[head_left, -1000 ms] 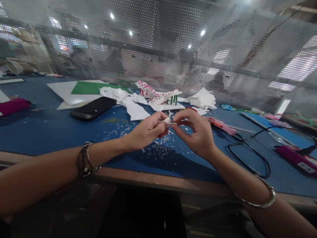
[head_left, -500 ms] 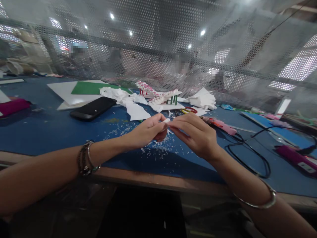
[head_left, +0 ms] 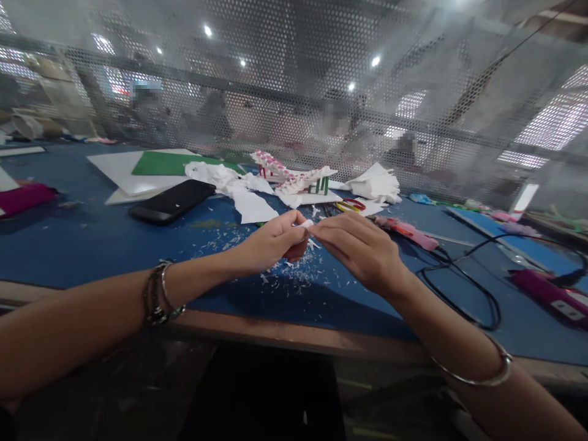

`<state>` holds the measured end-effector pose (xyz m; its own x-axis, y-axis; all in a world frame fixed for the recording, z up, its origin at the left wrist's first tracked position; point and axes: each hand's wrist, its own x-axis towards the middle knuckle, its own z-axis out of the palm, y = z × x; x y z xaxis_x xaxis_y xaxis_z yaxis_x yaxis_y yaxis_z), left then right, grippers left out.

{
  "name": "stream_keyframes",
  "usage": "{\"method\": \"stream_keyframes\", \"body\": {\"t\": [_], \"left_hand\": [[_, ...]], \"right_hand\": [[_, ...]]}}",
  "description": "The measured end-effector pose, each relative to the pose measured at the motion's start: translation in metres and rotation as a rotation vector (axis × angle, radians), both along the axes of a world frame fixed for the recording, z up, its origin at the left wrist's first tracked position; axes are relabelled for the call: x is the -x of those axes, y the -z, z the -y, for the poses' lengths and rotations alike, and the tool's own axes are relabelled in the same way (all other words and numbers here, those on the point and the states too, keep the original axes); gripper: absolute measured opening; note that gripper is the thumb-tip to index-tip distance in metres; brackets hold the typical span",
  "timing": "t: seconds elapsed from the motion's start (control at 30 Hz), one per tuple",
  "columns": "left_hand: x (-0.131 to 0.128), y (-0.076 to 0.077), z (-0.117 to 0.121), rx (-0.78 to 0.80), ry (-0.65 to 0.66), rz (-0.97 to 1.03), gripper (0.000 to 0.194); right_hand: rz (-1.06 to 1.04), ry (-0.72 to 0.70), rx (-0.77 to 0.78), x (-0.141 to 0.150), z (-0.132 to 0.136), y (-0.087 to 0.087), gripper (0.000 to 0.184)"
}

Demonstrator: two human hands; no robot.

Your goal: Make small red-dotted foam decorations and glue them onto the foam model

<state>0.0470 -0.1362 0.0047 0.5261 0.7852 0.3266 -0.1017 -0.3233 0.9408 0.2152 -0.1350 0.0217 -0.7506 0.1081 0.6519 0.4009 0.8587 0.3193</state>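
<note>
Looks mid-work: holding white piece (head_left: 307, 224) at centre of frame, raised over tabletop (head_left: 105, 251), not set down. On the done side, can only count shavings (head_left: 298, 278), scattered below and around the hands; can't prove a link to this piece. Also see pink-and-white model (head_left: 271, 160) on red and green legs, upper centre of frame, apart from the hands and looking well built up. Can't say how much is left: too small, mostly covered.

Fingers at left hand (head_left: 273, 245): curled closed, gripping white piece between thumb and index. Fingers at right hand (head_left: 365, 254): bunched, closed on the right end, exact contact hidden.

Long axis: reads as roughly left-to-right across frame, visible bit near level, maybe rising slightly to the right. Pointing at right hand's fingertips, judging by the exposed end. Can't confirm true length or far-end shape.

Not in use: scissors (head_left: 351, 205), lying just above right hand in frame; pink tool (head_left: 418, 236), right of centre; phone (head_left: 174, 202), left of centre.
</note>
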Motion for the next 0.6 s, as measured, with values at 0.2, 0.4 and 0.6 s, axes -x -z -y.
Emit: {"method": "stream_keyframes", "body": {"t": [0.2, 0.4, 0.6], "left_hand": [[0.001, 0.0018, -0.0007, -0.038, 0.009, -0.02, 0.017], [0.0023, -0.0002, 0.0009, -0.066, -0.054, -0.069, 0.014], [0.0014, 0.001, 0.0005, -0.098, -0.093, -0.065, 0.012]], "right_hand": [[-0.001, -0.018, -0.046, -0.0003, -0.0001, 0.0001, 0.014], [-0.099, -0.061, -0.019, 0.0021, 0.0003, -0.0004, 0.009], [-0.057, 0.036, -0.111, 0.0056, 0.0004, 0.0019, 0.013]]}}
